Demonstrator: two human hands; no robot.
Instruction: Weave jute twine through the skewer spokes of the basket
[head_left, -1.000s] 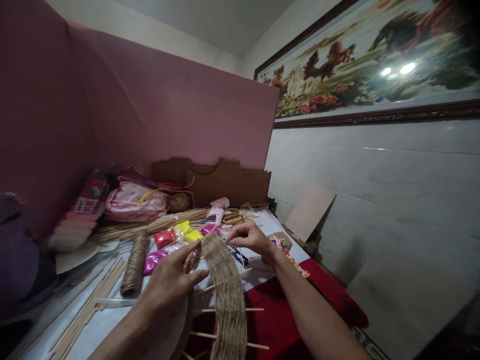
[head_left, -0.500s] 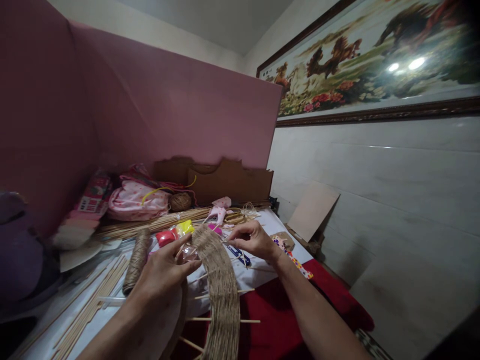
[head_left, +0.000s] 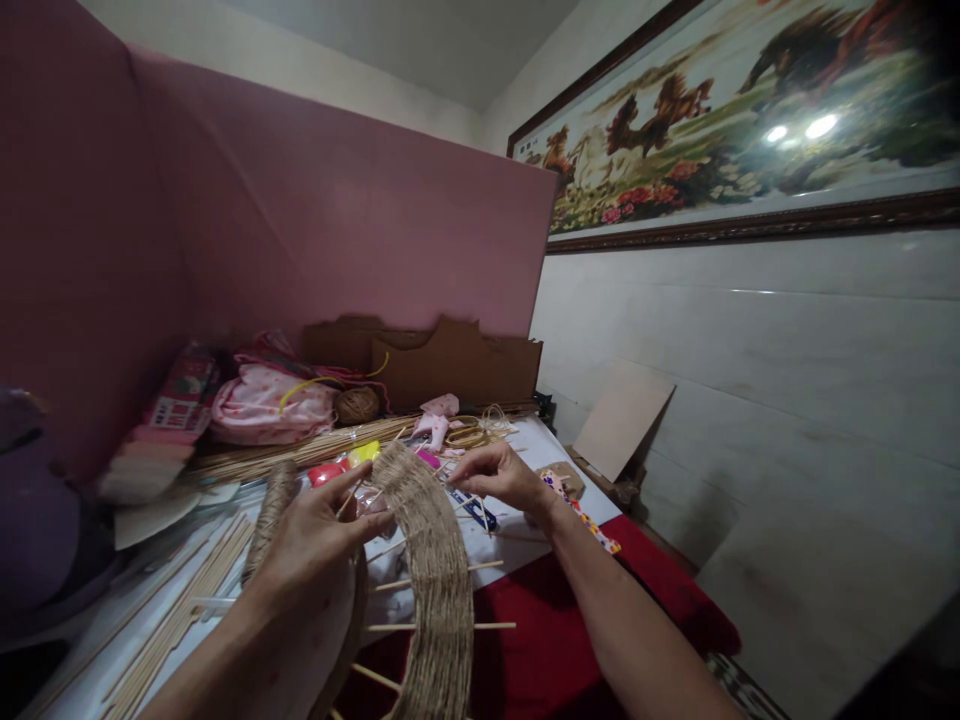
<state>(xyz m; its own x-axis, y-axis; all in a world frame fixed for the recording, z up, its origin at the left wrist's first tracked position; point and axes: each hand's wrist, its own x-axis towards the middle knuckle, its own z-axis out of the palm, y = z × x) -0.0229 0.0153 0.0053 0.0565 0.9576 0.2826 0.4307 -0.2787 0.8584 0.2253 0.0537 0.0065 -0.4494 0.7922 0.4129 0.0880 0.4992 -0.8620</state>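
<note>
A curved band of woven brown twine (head_left: 439,590) rises from the bottom of the head view, with thin wooden sticks (head_left: 491,626) passing crosswise through it and poking out on both sides. My left hand (head_left: 326,530) grips this piece at its upper left, thumb and forefinger around a stick beside the weave. My right hand (head_left: 499,475) is closed in a pinch just right of the band's upper end. What its fingertips hold is too small to make out. Behind my left hand stands a spool of twine (head_left: 274,505), partly hidden by that hand.
Loose sticks (head_left: 187,605) lie at the left on the white table, and a long bundle of sticks (head_left: 300,450) at the back. A blue cutter (head_left: 478,512) lies below my right hand. Red cloth (head_left: 555,630) covers the front right. Cardboard (head_left: 457,365) stands behind.
The woven band has tipped slightly left and up with my left hand. My right hand stays pinched close to its upper end. The whole view has shifted a little.
</note>
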